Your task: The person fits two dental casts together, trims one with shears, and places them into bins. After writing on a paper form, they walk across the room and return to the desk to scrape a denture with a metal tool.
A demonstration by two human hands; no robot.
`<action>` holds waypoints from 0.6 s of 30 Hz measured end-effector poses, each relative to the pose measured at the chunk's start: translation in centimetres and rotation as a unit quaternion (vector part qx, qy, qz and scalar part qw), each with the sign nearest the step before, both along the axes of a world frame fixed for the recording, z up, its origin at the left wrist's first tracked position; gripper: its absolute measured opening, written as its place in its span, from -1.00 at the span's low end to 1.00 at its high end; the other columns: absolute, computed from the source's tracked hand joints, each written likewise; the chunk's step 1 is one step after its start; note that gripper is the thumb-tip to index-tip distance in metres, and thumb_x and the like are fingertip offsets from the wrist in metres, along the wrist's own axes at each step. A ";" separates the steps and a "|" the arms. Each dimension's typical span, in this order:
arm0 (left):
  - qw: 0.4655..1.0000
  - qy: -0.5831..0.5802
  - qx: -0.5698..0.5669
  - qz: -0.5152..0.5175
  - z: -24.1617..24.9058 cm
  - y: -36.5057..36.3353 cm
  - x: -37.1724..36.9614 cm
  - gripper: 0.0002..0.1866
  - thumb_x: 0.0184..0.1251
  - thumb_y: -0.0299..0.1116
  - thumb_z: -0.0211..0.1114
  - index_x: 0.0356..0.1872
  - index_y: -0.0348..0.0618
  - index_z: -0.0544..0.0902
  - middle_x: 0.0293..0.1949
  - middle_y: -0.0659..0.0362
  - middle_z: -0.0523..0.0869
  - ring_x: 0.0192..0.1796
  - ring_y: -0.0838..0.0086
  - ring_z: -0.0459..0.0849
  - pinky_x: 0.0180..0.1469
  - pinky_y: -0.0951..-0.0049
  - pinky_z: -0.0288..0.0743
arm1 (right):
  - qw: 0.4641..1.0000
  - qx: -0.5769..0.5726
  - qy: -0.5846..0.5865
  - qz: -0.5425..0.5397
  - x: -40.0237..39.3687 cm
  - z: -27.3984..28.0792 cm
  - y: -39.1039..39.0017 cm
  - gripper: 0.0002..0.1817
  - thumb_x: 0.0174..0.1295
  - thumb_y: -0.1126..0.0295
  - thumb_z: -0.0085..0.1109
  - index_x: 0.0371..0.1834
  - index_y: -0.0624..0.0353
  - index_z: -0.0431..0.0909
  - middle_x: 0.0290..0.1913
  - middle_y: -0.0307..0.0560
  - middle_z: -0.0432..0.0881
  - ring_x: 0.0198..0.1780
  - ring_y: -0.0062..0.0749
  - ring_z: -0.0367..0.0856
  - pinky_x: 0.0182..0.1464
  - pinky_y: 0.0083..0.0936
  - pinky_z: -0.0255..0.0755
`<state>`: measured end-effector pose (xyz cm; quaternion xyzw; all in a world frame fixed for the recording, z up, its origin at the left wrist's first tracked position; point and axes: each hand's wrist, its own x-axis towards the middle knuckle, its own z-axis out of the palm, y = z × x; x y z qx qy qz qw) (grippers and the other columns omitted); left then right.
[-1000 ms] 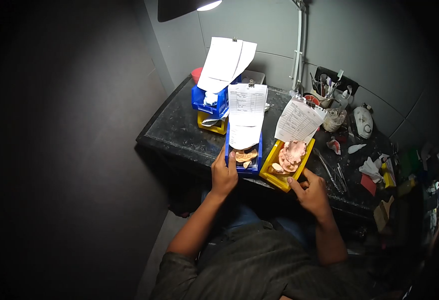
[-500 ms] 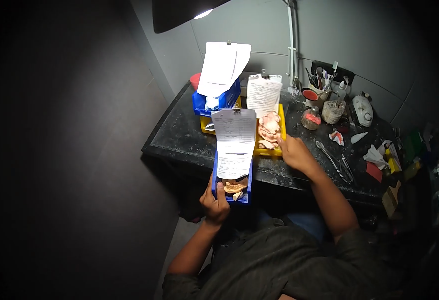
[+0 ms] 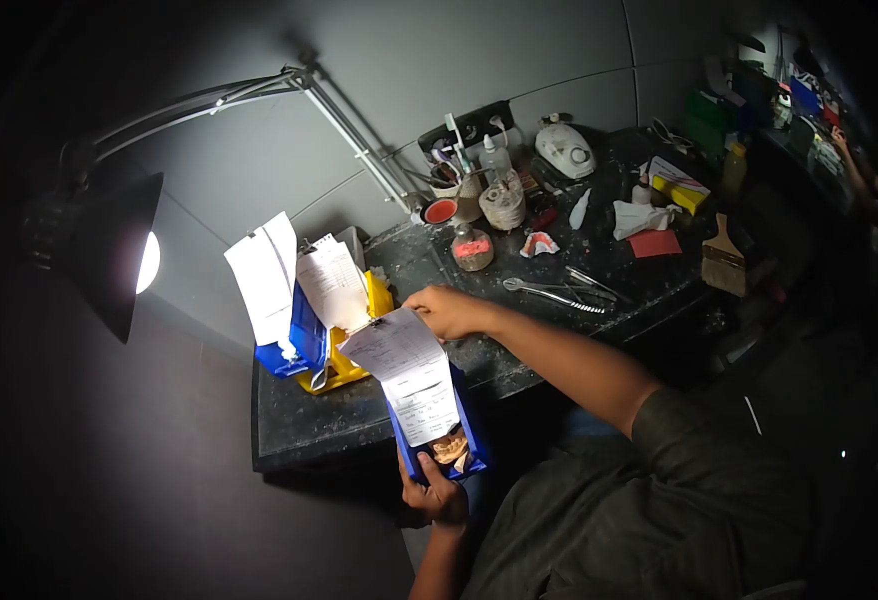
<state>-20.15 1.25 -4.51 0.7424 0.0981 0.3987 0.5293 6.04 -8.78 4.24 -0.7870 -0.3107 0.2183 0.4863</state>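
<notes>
My left hand (image 3: 437, 498) grips the lower end of a blue tray (image 3: 471, 440), thumb over its wall, held in front of the bench edge. Inside lies a tan dental cast (image 3: 450, 446) with a smaller piece beside it. A printed form (image 3: 417, 385), clipped at the top, covers the rest of the tray. My right hand (image 3: 451, 312) is curled beside a yellow tray (image 3: 379, 295) on the bench; the form partly hides its fingertips, so what they hold cannot be made out. The yellow tray's contents are mostly hidden behind the form.
Another blue tray (image 3: 306, 335) with papers (image 3: 264, 280) stands at the left. On the black bench (image 3: 299, 425) are metal tools (image 3: 554, 291), a red-and-white dental model (image 3: 539, 243), a jar (image 3: 472, 250), a brush (image 3: 724, 265) and tissue (image 3: 642, 217). A lamp (image 3: 124, 255) hangs left.
The view has turned to the right, bringing the lamp and more of the bench's right side into sight. My left hand still holds the blue tray; its form now hides the yellow tray's casts.
</notes>
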 end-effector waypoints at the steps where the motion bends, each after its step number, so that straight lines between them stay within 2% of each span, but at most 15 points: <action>1: 1.000 0.000 -0.009 -0.005 0.2 -0.4 0.6 -0.62 0.59 -0.53 0.05 0.29 -0.56 0.47 0.06 -0.11 0.72 0.04 0.37 0.70 0.15 0.42 0.55 | 0.992 0.101 -0.053 -0.061 0.2 -1.7 -1.1 -0.65 0.32 0.26 0.36 0.03 0.29 0.66 -0.18 0.05 0.79 -0.20 -0.44 0.77 -0.13 -0.45 0.60; 2: 1.000 0.007 0.013 -0.010 0.7 -0.7 1.3 -0.62 0.60 -0.52 0.04 0.30 -0.55 0.46 0.09 -0.10 0.70 0.09 0.37 0.67 0.19 0.42 0.51 | 0.967 0.197 -0.106 -0.120 0.3 -3.5 -2.7 -0.68 0.32 0.26 0.35 -0.07 0.33 0.68 -0.26 0.09 0.79 -0.23 -0.41 0.79 -0.15 -0.44 0.62; 4: 0.999 0.010 0.015 -0.035 1.7 -1.5 3.4 -0.64 0.61 -0.50 0.06 0.29 -0.51 0.46 0.03 -0.07 0.71 0.02 0.39 0.68 0.13 0.42 0.53 | 0.954 0.185 -0.168 -0.167 -0.8 -2.9 -8.1 -0.69 0.28 0.29 0.40 -0.03 0.28 0.68 -0.25 0.08 0.79 -0.24 -0.37 0.79 -0.17 -0.44 0.62; 5: 0.999 0.011 0.021 -0.040 1.6 -1.7 4.4 -0.64 0.61 -0.49 0.07 0.30 -0.50 0.44 -0.04 -0.06 0.74 -0.05 0.40 0.71 0.06 0.42 0.56 | 0.944 0.149 -0.191 -0.224 -2.0 -2.3 -10.6 -0.69 0.28 0.30 0.40 -0.02 0.27 0.68 -0.26 0.07 0.79 -0.24 -0.30 0.80 -0.16 -0.41 0.63; 6: 0.992 0.046 -0.063 -0.104 1.5 -2.0 5.1 -0.61 0.64 -0.45 0.06 0.34 -0.46 0.39 0.11 -0.03 0.64 0.10 0.41 0.63 0.21 0.42 0.47 | 0.934 0.121 -0.208 -0.266 -1.6 -3.3 -13.0 -0.69 0.27 0.29 0.41 -0.04 0.25 0.69 -0.21 0.08 0.79 -0.22 -0.22 0.81 -0.16 -0.36 0.63; 7: 0.988 0.053 -0.056 -0.132 1.4 -2.3 6.0 -0.55 0.64 -0.41 0.09 0.40 -0.44 0.32 0.15 -0.03 0.60 0.13 0.42 0.61 0.20 0.44 0.47 | 0.907 0.078 -0.251 -0.330 -1.9 -3.7 -15.2 -0.70 0.26 0.31 0.41 -0.04 0.24 0.69 -0.12 0.13 0.78 -0.10 -0.07 0.79 -0.04 -0.25 0.63; 9: 0.982 0.081 -0.045 -0.166 1.6 -3.7 7.5 -0.46 0.61 -0.38 0.15 0.46 -0.42 0.23 0.26 -0.07 0.51 0.25 0.37 0.54 0.31 0.40 0.38 | 0.864 -0.114 -0.276 -0.406 -1.5 -4.4 -18.9 -0.70 0.21 0.35 0.44 -0.05 0.24 0.68 0.01 0.18 0.70 0.10 0.12 0.65 0.17 -0.10 0.52; 11: 0.976 0.077 0.012 -0.203 2.2 -5.0 8.8 -0.36 0.59 -0.35 0.20 0.51 -0.40 0.13 0.39 -0.13 0.37 0.41 0.29 0.38 0.46 0.35 0.20 | 0.863 -0.171 -0.242 -0.409 -1.4 -5.2 -21.2 -0.73 0.12 0.33 0.53 -0.22 0.25 0.71 -0.08 0.15 0.69 0.02 0.07 0.68 0.08 -0.15 0.54; 12: 0.975 0.076 -0.002 -0.208 2.3 -5.4 9.4 -0.30 0.55 -0.34 0.24 0.52 -0.40 0.10 0.47 -0.17 0.26 0.52 0.21 0.23 0.56 0.27 0.02 | 0.871 -0.153 -0.221 -0.412 -1.3 -5.3 -21.7 -0.74 0.10 0.33 0.55 -0.26 0.24 0.72 -0.11 0.14 0.69 0.00 0.05 0.68 0.06 -0.16 0.54; 13: 0.975 0.076 -0.002 -0.207 2.6 -5.5 10.0 -0.30 0.55 -0.34 0.24 0.52 -0.40 0.10 0.47 -0.17 0.26 0.52 0.21 0.23 0.56 0.27 0.02 | 0.877 -0.135 -0.201 -0.415 -1.1 -5.4 -22.0 -0.75 0.08 0.33 0.57 -0.30 0.23 0.72 -0.15 0.12 0.68 -0.01 0.04 0.68 0.03 -0.17 0.53; 14: 0.982 0.029 0.013 -0.188 3.1 -5.5 10.7 -0.27 0.53 -0.34 0.26 0.53 -0.40 0.09 0.49 -0.17 0.24 0.54 0.19 0.22 0.56 0.23 0.02 | 0.878 -0.136 -0.200 -0.414 -1.1 -5.5 -22.1 -0.75 0.08 0.33 0.57 -0.30 0.23 0.72 -0.15 0.12 0.68 -0.01 0.04 0.68 0.03 -0.17 0.53; 15: 0.985 -0.019 0.029 -0.169 3.8 -5.4 11.3 -0.25 0.50 -0.35 0.27 0.54 -0.40 0.07 0.51 -0.17 0.21 0.55 0.16 0.20 0.57 0.19 0.01 | 0.874 -0.129 -0.225 -0.411 -1.2 -5.6 -22.2 -0.78 0.07 0.37 0.57 -0.33 0.23 0.71 -0.21 0.08 0.66 -0.10 -0.02 0.67 -0.04 -0.20 0.52; 16: 0.989 -0.042 0.088 -0.114 4.8 -4.9 12.0 -0.23 0.36 -0.40 0.38 0.49 -0.35 0.18 0.49 -0.16 0.26 0.55 0.07 0.22 0.57 0.10 0.03 | 0.870 -0.122 -0.248 -0.407 -1.3 -5.7 -22.3 -0.80 0.06 0.41 0.56 -0.35 0.22 0.71 -0.27 0.03 0.65 -0.19 -0.08 0.65 -0.10 -0.22 0.51; 17: 0.989 -0.039 0.088 -0.113 6.0 -4.3 12.8 -0.23 0.36 -0.40 0.38 0.49 -0.35 0.18 0.49 -0.16 0.26 0.55 0.07 0.22 0.57 0.10 0.03 | 0.871 -0.122 -0.246 -0.406 -1.3 -5.7 -22.2 -0.80 0.06 0.41 0.56 -0.35 0.22 0.71 -0.27 0.03 0.65 -0.19 -0.08 0.65 -0.10 -0.22 0.51; 18: 0.982 -0.059 0.162 -0.078 7.3 -3.6 13.6 -0.28 0.26 -0.42 0.43 0.40 -0.31 0.31 0.45 -0.17 0.30 0.52 0.01 0.25 0.55 0.07 0.06 | 0.869 -0.121 -0.257 -0.406 -1.4 -5.7 -22.2 -0.80 0.06 0.41 0.57 -0.36 0.22 0.70 -0.28 0.03 0.64 -0.20 -0.08 0.65 -0.12 -0.22 0.50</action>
